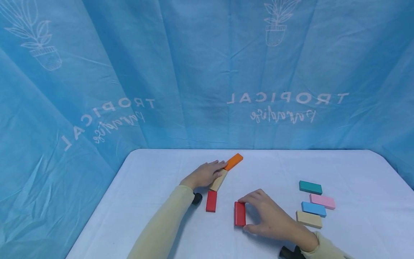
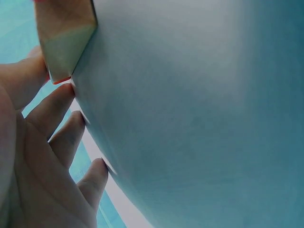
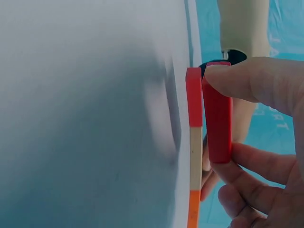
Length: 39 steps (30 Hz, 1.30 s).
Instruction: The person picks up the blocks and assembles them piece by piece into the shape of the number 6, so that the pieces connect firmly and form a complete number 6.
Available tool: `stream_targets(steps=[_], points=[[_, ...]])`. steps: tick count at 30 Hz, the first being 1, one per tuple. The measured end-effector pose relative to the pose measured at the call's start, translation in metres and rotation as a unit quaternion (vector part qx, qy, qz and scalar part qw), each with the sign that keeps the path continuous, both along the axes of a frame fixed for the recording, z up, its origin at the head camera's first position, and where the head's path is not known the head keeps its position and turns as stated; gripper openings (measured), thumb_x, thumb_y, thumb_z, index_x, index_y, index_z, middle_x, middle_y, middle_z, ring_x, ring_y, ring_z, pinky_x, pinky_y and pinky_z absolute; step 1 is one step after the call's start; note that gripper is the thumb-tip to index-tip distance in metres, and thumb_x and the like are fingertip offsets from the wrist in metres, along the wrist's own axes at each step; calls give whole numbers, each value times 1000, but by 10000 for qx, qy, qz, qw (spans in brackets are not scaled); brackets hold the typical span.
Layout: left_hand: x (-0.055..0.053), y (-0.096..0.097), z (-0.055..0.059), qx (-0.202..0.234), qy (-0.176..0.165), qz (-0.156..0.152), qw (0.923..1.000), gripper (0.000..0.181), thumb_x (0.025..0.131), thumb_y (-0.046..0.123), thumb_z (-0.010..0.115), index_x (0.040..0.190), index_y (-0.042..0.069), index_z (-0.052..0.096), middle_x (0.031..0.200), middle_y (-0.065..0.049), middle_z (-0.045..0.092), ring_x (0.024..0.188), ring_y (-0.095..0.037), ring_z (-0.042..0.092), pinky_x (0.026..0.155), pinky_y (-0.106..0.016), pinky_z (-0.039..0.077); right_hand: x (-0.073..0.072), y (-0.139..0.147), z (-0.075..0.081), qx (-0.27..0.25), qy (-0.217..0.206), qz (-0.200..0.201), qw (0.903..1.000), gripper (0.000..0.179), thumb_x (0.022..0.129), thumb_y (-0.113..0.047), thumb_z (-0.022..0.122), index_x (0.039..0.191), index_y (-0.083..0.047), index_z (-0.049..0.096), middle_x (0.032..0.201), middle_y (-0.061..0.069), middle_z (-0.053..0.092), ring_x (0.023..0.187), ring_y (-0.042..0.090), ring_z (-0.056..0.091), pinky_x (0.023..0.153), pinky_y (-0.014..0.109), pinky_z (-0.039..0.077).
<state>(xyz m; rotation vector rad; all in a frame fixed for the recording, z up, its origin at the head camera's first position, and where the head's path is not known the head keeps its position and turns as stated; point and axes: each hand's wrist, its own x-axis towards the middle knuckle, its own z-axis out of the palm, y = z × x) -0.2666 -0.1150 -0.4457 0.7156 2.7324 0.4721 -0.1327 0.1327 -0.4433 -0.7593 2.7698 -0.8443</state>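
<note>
The right hand (image 1: 270,217) pinches a red block (image 1: 240,214) by its two short ends, thumb at the near end and fingertips at the far end. To its left runs a slanting row of blocks: a second red block (image 1: 211,201) nearest, a tan block (image 1: 219,181) in the middle and an orange block (image 1: 234,162) farthest. The left hand (image 1: 203,175) lies beside this row, fingers extended, touching it around where tan meets orange. In the left wrist view the thumb and fingertips come right up to the tan block (image 2: 69,42), other fingers spread along the tabletop.
On the right of the white table (image 1: 271,172) lie a green block (image 1: 310,187), a pink block (image 1: 322,201), a blue block (image 1: 313,209) and another tan block (image 1: 309,219), close together. A blue printed curtain (image 1: 200,72) hangs behind the table's far edge.
</note>
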Motion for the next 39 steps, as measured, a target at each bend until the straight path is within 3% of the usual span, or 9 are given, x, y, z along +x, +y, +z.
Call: stream_targets(steps=[15,26,39], points=[[1,0,-1,32,53,36,10000,52,107,33,48,157,24,37,160,-1,38,149,-21,30,123,-45,20,-1,-22,3,-23,-27,678,9977,59,78,-42,84,130,-23,65,127,-9,59,120,14,46,97,43,53],[1,-1,0,71,65,-23,10000,51,107,31,48,157,23,38,160,-1,38,149,-22,30,123,-46,21,0,-36,-2,-13,-60,893,9960,58,78,-41,85,131,-26,66,123,-13,56,118,10,43,94,33,53],[1,0,1,120,73,-45,9999,50,107,30,48,157,22,39,160,-1,38,149,-22,30,123,-47,21,-2,-48,-3,31,44,1255,9921,58,80,-39,85,133,-24,65,123,-14,55,119,9,42,98,32,50]])
